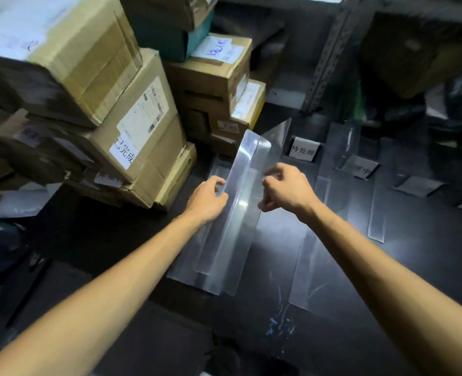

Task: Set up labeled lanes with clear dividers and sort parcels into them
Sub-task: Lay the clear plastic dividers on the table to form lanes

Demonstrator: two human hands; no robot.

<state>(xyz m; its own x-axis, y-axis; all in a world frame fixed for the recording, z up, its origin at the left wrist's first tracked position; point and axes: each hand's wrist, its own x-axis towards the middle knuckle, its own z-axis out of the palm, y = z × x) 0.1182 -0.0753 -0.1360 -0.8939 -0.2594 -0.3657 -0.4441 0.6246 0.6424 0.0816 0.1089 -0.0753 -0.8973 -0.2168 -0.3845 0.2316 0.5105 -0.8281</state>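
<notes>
Bare forearms [102,294] reach over the dark surface [110,240], where the left hand [206,198] curls finger and thumb round the left edge of a clear divider [240,218] and the right hand [286,189] pinches its right edge with bent fingers. That divider stands on the surface just beside stacked cardboard parcels [132,118]. A white lane label [304,151] sits beyond it, and a second divider [376,207] lies further right.
</notes>
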